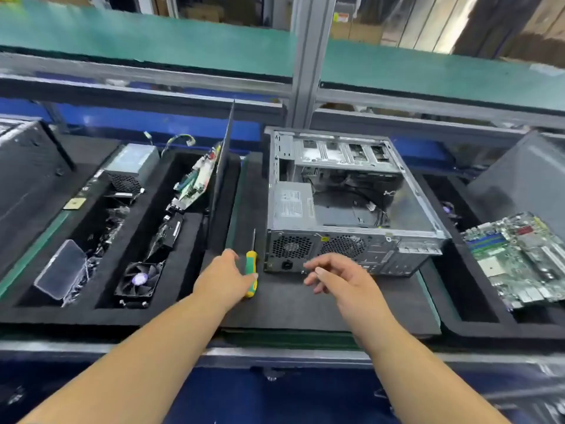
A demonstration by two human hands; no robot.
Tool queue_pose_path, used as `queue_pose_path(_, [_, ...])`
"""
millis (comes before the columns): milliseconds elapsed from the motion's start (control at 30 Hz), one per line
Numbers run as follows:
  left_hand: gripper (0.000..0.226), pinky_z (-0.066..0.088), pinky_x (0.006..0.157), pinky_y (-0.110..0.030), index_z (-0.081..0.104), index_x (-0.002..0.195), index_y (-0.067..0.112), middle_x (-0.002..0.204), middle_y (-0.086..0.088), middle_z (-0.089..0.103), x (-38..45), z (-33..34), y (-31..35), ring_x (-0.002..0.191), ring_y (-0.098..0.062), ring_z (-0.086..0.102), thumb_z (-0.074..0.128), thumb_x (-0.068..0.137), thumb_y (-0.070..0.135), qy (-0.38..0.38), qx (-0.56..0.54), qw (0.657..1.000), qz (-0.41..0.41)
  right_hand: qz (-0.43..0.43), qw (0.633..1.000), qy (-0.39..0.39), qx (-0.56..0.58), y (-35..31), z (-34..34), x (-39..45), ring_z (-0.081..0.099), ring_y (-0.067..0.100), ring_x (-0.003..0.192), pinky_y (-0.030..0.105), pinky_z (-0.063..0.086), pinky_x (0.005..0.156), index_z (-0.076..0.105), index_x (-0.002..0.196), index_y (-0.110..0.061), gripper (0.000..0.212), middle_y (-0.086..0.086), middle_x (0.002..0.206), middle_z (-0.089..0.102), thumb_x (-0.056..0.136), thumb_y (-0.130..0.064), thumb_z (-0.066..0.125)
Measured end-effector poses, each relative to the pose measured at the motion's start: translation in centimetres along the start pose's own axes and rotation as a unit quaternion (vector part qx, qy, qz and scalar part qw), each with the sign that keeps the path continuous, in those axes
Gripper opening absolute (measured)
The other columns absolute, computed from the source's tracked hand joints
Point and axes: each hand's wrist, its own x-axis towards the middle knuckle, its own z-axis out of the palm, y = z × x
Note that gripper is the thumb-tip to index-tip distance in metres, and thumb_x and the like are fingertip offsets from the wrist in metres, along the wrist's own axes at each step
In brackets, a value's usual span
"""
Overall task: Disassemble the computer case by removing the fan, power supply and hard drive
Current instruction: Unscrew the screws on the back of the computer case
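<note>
The open grey computer case [409, 206] lies on its side on a black foam mat [305, 304], its rear facing me. Inside it, a silver power supply [290, 203] sits at the near left, and loose cables lie in the middle. A drive cage [345, 151] spans the far end. A round fan grille [344, 246] shows in the rear panel. A green-and-yellow screwdriver [251, 260] lies on the mat left of the case. My left hand [224, 278] lays its fingers across the screwdriver's handle, thumb spread. My right hand [339, 278] hovers at the case's rear, fingers loosely curled, holding nothing.
A foam tray on the left holds a removed power supply [131, 166], a black fan [139, 283], circuit boards [198, 179] and an upright dark side panel [223, 179]. A motherboard [519, 258] lies in the right tray. A metal post [308, 71] rises behind the case.
</note>
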Motion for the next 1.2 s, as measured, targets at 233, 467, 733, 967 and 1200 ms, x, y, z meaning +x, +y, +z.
queue_pose_path(233, [0.081, 0.049, 0.081, -0.034, 0.042, 0.128, 0.017, 0.123, -0.004, 0.059, 2.5, 0.7, -0.4, 0.11, -0.025, 0.06, 0.062, 0.072, 0.072, -0.066, 0.101, 0.992, 0.029, -0.01, 0.999, 0.046, 0.021, -0.2, 3.4, 1.5, 0.063, 0.004, 0.072, 0.019, 0.05, 0.07, 0.072, 0.093, -0.013, 0.027, 0.0, 0.075, 0.07, 0.096, 0.003, 0.051])
queue_pose_path(467, [0.038, 0.046, 0.071, -0.032, 0.049, 0.099, 0.023, 0.1, -0.001, 0.062, 3.7, 0.4, -0.9, 0.088, -0.021, 0.059, 0.065, 0.079, 0.052, -0.104, 0.045, 0.992, 0.051, 0.018, 0.996, 0.087, 0.019, 0.5, 5.4, 1.9, 0.062, 0.005, 0.072, 0.018, 0.05, 0.072, 0.073, 0.091, -0.019, 0.029, 0.0, 0.076, 0.071, 0.096, 0.0, 0.052])
queue_pose_path(733, [0.017, 0.048, 0.073, -0.034, 0.054, 0.099, 0.027, 0.081, 0.002, 0.061, 2.3, -2.1, -4.5, 0.071, -0.012, 0.056, 0.064, 0.088, 0.033, -0.217, -0.225, 0.943, 0.117, 0.0, 0.995, 0.099, 0.014, 0.1, 6.5, 1.6, 0.063, 0.006, 0.074, 0.017, 0.049, 0.073, 0.073, 0.088, -0.027, 0.033, 0.0, 0.079, 0.072, 0.098, -0.004, 0.052])
queue_pose_path(967, [0.025, 0.047, 0.069, -0.015, 0.054, 0.108, 0.027, 0.098, -0.011, 0.056, -2.6, -5.9, -3.5, 0.084, -0.011, 0.051, 0.049, 0.094, 0.007, -0.146, -0.372, 0.898, 0.185, -0.047, 0.996, 0.075, 0.034, -1.2, 6.0, 0.9, 0.062, 0.007, 0.074, 0.016, 0.05, 0.073, 0.074, 0.088, -0.025, 0.034, 0.001, 0.078, 0.071, 0.097, -0.001, 0.052])
queue_pose_path(1200, [0.038, 0.044, 0.081, -0.016, 0.054, 0.118, 0.035, 0.099, 0.0, 0.058, -8.6, -7.5, 1.1, 0.093, -0.01, 0.052, 0.049, 0.083, 0.023, -0.147, -0.394, 0.877, 0.234, -0.082, 0.994, 0.057, 0.045, -2.3, 3.7, -1.6, 0.063, 0.004, 0.078, 0.017, 0.05, 0.074, 0.073, 0.09, -0.031, 0.033, -0.003, 0.085, 0.071, 0.098, -0.005, 0.054])
